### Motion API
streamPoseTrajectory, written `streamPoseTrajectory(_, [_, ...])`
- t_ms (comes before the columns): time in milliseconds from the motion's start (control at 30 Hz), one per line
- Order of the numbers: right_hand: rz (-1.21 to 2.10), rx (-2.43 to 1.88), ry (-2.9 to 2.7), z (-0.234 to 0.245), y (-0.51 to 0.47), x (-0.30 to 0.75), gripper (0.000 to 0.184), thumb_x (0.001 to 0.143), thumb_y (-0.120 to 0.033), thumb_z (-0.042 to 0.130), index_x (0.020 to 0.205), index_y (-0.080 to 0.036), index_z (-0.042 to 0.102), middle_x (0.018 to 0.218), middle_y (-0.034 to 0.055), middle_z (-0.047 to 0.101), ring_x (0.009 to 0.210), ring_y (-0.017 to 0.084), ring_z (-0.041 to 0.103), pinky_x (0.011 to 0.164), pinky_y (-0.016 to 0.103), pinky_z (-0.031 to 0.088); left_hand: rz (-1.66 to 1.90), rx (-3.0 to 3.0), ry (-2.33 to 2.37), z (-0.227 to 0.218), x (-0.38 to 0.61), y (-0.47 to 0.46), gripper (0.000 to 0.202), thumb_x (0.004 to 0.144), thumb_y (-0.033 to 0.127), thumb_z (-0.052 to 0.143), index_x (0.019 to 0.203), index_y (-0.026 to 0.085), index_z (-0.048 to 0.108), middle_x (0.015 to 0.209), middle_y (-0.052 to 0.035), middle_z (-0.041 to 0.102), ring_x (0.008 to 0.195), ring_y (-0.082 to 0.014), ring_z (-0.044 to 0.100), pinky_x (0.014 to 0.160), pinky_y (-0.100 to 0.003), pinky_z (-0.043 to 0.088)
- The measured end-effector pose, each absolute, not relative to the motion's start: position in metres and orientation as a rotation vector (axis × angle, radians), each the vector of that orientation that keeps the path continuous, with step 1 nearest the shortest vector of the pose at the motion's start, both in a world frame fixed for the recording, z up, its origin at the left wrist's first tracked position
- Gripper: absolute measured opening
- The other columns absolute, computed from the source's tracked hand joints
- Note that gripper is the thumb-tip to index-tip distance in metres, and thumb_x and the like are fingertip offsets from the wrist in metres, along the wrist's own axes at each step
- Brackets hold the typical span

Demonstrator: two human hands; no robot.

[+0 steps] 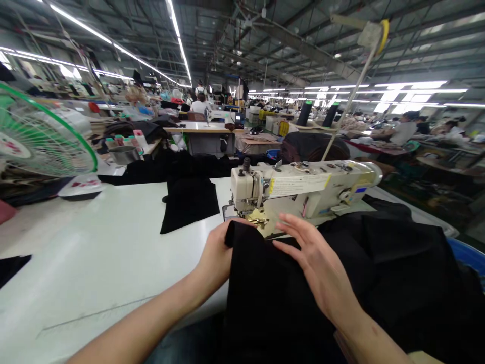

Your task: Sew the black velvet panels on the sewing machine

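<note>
A large piece of black fabric (273, 288) hangs over the table's front edge, close before the sewing machine (299, 192). My left hand (217, 250) grips its upper left edge, the fingers partly hidden behind the cloth. Over the fabric's right part my right hand (312, 258) is held with its fingers stretched out and slightly apart; whether the fingertips touch the cloth I cannot tell. Both hands are just in front of the needle area and the metal needle plate (261, 222). More black cloth (382, 253) lies bunched to the right of my right hand.
A black cut piece (191, 202) lies on the white tabletop (125, 253) left of the machine. A green fan (41, 136) stands at the far left, near a metal bowl (124, 154). Behind the machine are a dark fabric pile (314, 146) and thread cones (304, 114). People work farther back.
</note>
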State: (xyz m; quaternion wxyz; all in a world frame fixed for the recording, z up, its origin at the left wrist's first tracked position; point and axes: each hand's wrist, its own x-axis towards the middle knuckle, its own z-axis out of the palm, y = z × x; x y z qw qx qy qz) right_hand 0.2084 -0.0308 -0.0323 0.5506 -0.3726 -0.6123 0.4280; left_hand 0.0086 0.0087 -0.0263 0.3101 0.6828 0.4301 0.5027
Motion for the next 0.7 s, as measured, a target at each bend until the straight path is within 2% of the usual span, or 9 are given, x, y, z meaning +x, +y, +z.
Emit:
streamPoseTrajectory(67, [0.749,-0.803,-1.682,-0.038,-0.045,0.203,0.089,0.084,-0.063,0.066,0.154,-0.025,0.027,0.155,0.0151,0.037,0.14,0.037,0.04,0.104,0.053,0.049,1.362,1.772,1.227,-0.014,-0.001,0.011,0.018,0.075,0.02,0.058,0.088,0.02,0.071,0.089,-0.0012,0.075,0.084,-0.0206,0.069,0.078,-0.031,0.053])
streamPoseTrajectory(133, [0.348,-0.794,-1.952,-0.043,-0.058,0.191,0.112,0.076,-0.056,0.076,0.159,-0.021,0.01,0.163,0.0167,0.019,0.145,0.041,0.029,0.109,0.059,0.043,1.377,1.768,1.288,-0.004,-0.005,0.01,0.022,0.074,0.021,0.055,0.091,0.021,0.069,0.087,0.0008,0.074,0.079,-0.0191,0.068,0.073,-0.029,0.052])
streamPoseTrajectory(267, [-0.268,-0.816,-2.175,-0.054,-0.065,0.158,0.104,0.077,-0.029,0.074,0.158,-0.011,0.011,0.165,0.0185,0.006,0.147,0.042,0.021,0.111,0.067,0.034,1.319,1.785,1.336,0.004,0.001,0.005,0.025,0.074,0.021,0.055,0.097,0.023,0.064,0.075,0.0045,0.068,0.066,-0.015,0.062,0.06,-0.024,0.047])
streamPoseTrajectory(333, [-0.297,-0.845,-2.152,-0.057,-0.061,0.146,0.089,0.079,-0.022,0.067,0.154,-0.005,0.023,0.162,0.0239,0.015,0.147,0.043,0.023,0.11,0.066,0.037,1.316,1.798,1.344,0.003,0.005,0.003,0.022,0.075,0.021,0.053,0.095,0.023,0.062,0.075,0.0049,0.067,0.065,-0.0142,0.061,0.06,-0.024,0.046])
streamPoseTrajectory(400, [-0.261,-0.806,-2.057,-0.054,-0.057,0.144,0.073,0.082,-0.015,0.059,0.149,-0.004,0.032,0.154,0.026,0.035,0.143,0.038,0.034,0.107,0.057,0.045,1.34,1.823,1.343,0.004,0.005,0.002,0.02,0.076,0.02,0.052,0.093,0.023,0.062,0.079,0.004,0.068,0.068,-0.0141,0.062,0.062,-0.024,0.046])
streamPoseTrajectory(467, [-0.196,-0.741,-1.963,-0.045,-0.056,0.152,0.058,0.085,-0.008,0.052,0.143,-0.009,0.043,0.136,0.0187,0.059,0.129,0.028,0.055,0.102,0.041,0.052,1.364,1.877,1.354,0.006,-0.001,0.001,0.024,0.075,0.018,0.055,0.097,0.023,0.062,0.084,0.0027,0.07,0.073,-0.015,0.064,0.065,-0.025,0.048])
streamPoseTrajectory(533, [-0.094,-0.799,-1.877,-0.028,-0.056,0.169,0.041,0.09,-0.008,0.051,0.129,-0.019,0.057,0.114,0.0064,0.073,0.105,0.019,0.07,0.093,0.028,0.056,1.393,1.969,1.386,0.011,-0.013,0.002,0.025,0.075,0.016,0.057,0.098,0.022,0.066,0.088,0.0006,0.071,0.08,-0.0168,0.065,0.07,-0.027,0.049])
streamPoseTrajectory(633, [0.189,-1.063,-1.696,0.003,-0.047,0.199,0.017,0.095,-0.023,0.059,0.107,-0.027,0.069,0.092,-0.0019,0.077,0.078,0.016,0.073,0.071,0.023,0.058,1.403,2.039,1.37,0.021,-0.035,0.01,0.013,0.078,0.02,0.062,0.084,0.02,0.073,0.087,-0.0032,0.071,0.082,-0.0183,0.065,0.071,-0.028,0.05])
streamPoseTrajectory(700, [0.361,-1.17,-1.645,0.024,-0.031,0.216,0.015,0.095,-0.036,0.062,0.097,-0.025,0.072,0.078,-0.0026,0.073,0.064,0.017,0.068,0.054,0.023,0.052,1.357,1.895,1.302,0.03,-0.046,0.02,0.013,0.079,0.027,0.066,0.084,0.019,0.075,0.082,-0.0036,0.069,0.066,-0.0143,0.061,0.054,-0.024,0.047])
